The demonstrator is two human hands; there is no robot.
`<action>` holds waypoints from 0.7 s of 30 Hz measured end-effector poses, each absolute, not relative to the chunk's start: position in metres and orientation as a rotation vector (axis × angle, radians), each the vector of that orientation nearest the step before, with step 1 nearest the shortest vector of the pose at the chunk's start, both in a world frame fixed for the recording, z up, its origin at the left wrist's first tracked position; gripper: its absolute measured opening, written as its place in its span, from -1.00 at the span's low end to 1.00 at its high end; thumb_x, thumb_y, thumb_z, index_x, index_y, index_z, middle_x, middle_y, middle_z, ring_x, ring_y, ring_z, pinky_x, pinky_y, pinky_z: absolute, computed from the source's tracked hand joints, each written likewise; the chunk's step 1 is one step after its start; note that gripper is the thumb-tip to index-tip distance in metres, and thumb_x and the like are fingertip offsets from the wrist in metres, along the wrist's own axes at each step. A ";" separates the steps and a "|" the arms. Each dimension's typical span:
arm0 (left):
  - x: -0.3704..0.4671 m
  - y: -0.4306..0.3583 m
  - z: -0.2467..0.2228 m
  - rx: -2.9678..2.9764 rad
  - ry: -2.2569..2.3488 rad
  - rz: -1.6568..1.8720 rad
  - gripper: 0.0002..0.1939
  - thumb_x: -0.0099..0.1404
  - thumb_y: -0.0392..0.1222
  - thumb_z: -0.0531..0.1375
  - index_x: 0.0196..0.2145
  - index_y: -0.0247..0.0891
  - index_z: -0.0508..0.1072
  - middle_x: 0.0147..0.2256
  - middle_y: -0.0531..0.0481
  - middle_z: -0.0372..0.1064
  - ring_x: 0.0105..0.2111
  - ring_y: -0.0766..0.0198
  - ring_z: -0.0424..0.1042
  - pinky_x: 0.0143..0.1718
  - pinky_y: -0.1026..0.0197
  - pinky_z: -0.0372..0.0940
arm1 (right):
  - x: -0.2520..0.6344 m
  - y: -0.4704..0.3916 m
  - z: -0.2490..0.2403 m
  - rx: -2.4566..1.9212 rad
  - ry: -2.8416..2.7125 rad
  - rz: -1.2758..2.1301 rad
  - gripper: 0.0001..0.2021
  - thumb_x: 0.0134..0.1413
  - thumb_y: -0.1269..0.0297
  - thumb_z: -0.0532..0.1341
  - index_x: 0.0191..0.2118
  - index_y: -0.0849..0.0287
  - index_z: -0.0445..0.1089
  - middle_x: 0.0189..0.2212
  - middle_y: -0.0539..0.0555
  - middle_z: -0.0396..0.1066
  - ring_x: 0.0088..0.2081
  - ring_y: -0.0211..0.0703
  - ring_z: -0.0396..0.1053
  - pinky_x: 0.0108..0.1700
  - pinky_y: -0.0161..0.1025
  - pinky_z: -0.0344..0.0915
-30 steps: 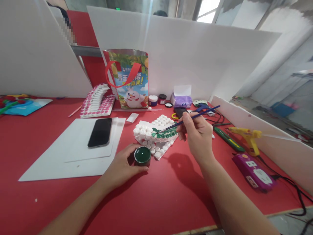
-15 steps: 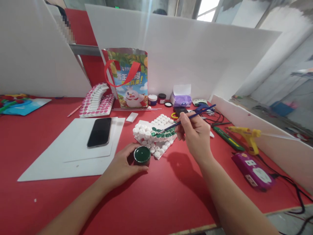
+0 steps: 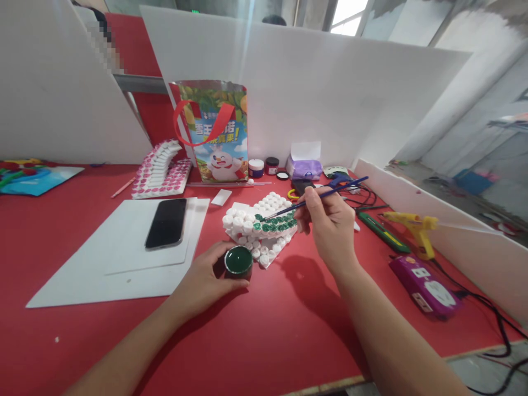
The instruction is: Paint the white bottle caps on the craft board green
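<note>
My left hand (image 3: 210,275) is wrapped round a small jar of dark green paint (image 3: 238,262), low over the red table. A thin blue paintbrush (image 3: 325,194) is pinched in my right hand (image 3: 328,220), its handle pointing up to the right. The brush tip meets the curved top of a white craft piece (image 3: 264,254) covered in small round rosettes. Green paint coats several rosettes along that curve; the others are white. My right fingers hide the piece's right end.
A phone (image 3: 166,223) lies on white boards (image 3: 82,269) at left. Behind stand a pink-and-white craft piece (image 3: 160,170), a colourful bag (image 3: 223,132), paint jars (image 3: 256,168) and purple tissues (image 3: 304,168). At right are a green cutter (image 3: 381,231), a yellow glue gun (image 3: 416,228), a purple box (image 3: 424,286) and cables.
The brush tip has shifted slightly up and left along the curved row of rosettes. My left hand holds the jar in nearly the same place.
</note>
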State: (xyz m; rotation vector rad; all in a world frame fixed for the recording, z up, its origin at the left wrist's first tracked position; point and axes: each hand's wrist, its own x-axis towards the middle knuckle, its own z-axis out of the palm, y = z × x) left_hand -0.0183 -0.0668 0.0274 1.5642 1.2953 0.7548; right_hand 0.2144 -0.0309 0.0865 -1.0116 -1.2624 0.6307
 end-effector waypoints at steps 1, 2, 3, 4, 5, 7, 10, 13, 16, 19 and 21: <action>-0.018 -0.067 0.027 1.566 1.296 0.760 -0.51 -0.01 -0.05 0.47 -0.11 -0.12 0.53 -0.04 -0.04 0.52 0.02 -0.04 0.48 0.03 0.01 0.39 | 0.215 -0.031 0.087 -1.016 -1.273 0.634 -0.61 0.23 -0.08 0.31 -0.39 0.14 0.35 -0.64 -0.10 0.41 -0.72 -0.37 0.29 -0.67 -0.40 0.22; -0.018 -0.067 0.027 1.567 1.297 0.765 -0.51 -0.02 -0.05 0.47 -0.10 -0.12 0.53 -0.03 -0.04 0.52 0.01 -0.04 0.48 0.03 0.01 0.39 | 0.215 -0.031 0.087 -1.021 -1.282 0.634 -0.61 0.23 -0.09 0.30 -0.39 0.14 0.35 -0.65 -0.10 0.41 -0.72 -0.37 0.28 -0.67 -0.40 0.22; -0.018 -0.066 0.026 1.569 1.295 0.768 -0.50 -0.02 -0.05 0.48 -0.10 -0.13 0.53 -0.03 -0.04 0.52 0.02 -0.04 0.48 0.04 0.01 0.39 | 0.215 -0.032 0.087 -1.026 -1.288 0.634 -0.61 0.23 -0.09 0.30 -0.40 0.14 0.35 -0.65 -0.10 0.40 -0.72 -0.38 0.28 -0.67 -0.40 0.21; -0.018 -0.066 0.026 1.571 1.293 0.770 -0.50 -0.02 -0.05 0.48 -0.10 -0.13 0.53 -0.03 -0.05 0.52 0.02 -0.04 0.48 0.04 0.00 0.39 | 0.215 -0.032 0.087 -1.031 -1.288 0.631 -0.61 0.24 -0.08 0.30 -0.40 0.15 0.35 -0.65 -0.10 0.40 -0.73 -0.38 0.27 -0.67 -0.41 0.21; -0.018 -0.066 0.025 1.573 1.290 0.769 -0.49 -0.02 -0.04 0.48 -0.09 -0.13 0.53 -0.03 -0.05 0.52 0.02 -0.04 0.48 0.05 0.00 0.39 | 0.215 -0.033 0.087 -1.037 -1.283 0.626 -0.62 0.25 -0.07 0.30 -0.40 0.15 0.36 -0.65 -0.10 0.40 -0.73 -0.39 0.26 -0.67 -0.41 0.20; -0.018 -0.066 0.025 1.575 1.292 0.764 -0.49 -0.01 -0.03 0.48 -0.10 -0.13 0.52 -0.03 -0.07 0.52 0.02 -0.05 0.48 0.06 -0.02 0.38 | 0.215 -0.033 0.087 -1.043 -1.269 0.611 -0.64 0.26 -0.03 0.30 -0.40 0.15 0.36 -0.65 -0.10 0.39 -0.73 -0.40 0.26 -0.67 -0.41 0.19; -0.019 -0.066 0.024 1.584 1.307 0.763 -0.48 -0.02 -0.02 0.48 -0.09 -0.13 0.52 -0.02 -0.07 0.52 0.02 -0.06 0.48 0.08 -0.05 0.37 | 0.215 -0.033 0.086 -1.034 -1.264 0.606 -0.65 0.26 -0.03 0.30 -0.39 0.15 0.36 -0.65 -0.10 0.40 -0.72 -0.38 0.28 -0.66 -0.41 0.22; -0.018 -0.066 0.025 1.589 1.313 0.765 -0.47 -0.03 -0.01 0.48 -0.09 -0.13 0.52 -0.01 -0.07 0.52 0.03 -0.06 0.48 0.09 -0.04 0.37 | 0.215 -0.032 0.087 -1.033 -1.284 0.632 -0.63 0.25 -0.05 0.31 -0.40 0.14 0.36 -0.65 -0.11 0.39 -0.72 -0.38 0.28 -0.66 -0.40 0.22; -0.018 -0.066 0.026 1.588 1.322 0.758 -0.48 -0.02 -0.01 0.47 -0.10 -0.14 0.52 -0.01 -0.08 0.52 0.03 -0.06 0.48 0.08 -0.04 0.38 | 0.216 -0.033 0.089 -1.040 -1.272 0.614 -0.63 0.25 -0.04 0.31 -0.41 0.15 0.35 -0.66 -0.11 0.39 -0.73 -0.39 0.25 -0.67 -0.41 0.21; -0.018 -0.067 0.027 1.588 1.319 0.753 -0.47 -0.01 -0.01 0.47 -0.08 -0.14 0.50 0.00 -0.09 0.52 0.04 -0.07 0.48 0.10 -0.05 0.38 | 0.213 -0.037 0.090 -1.007 -1.267 0.592 -0.65 0.26 -0.01 0.31 -0.41 0.15 0.35 -0.66 -0.11 0.38 -0.73 -0.39 0.25 -0.66 -0.41 0.21; -0.018 -0.067 0.027 1.595 1.305 0.753 -0.48 0.01 -0.02 0.47 -0.07 -0.15 0.50 0.00 -0.09 0.52 0.04 -0.07 0.48 0.11 -0.05 0.37 | 0.209 -0.041 0.090 -0.975 -1.311 0.632 -0.65 0.27 -0.01 0.30 -0.40 0.14 0.36 -0.66 -0.11 0.38 -0.73 -0.39 0.25 -0.66 -0.40 0.21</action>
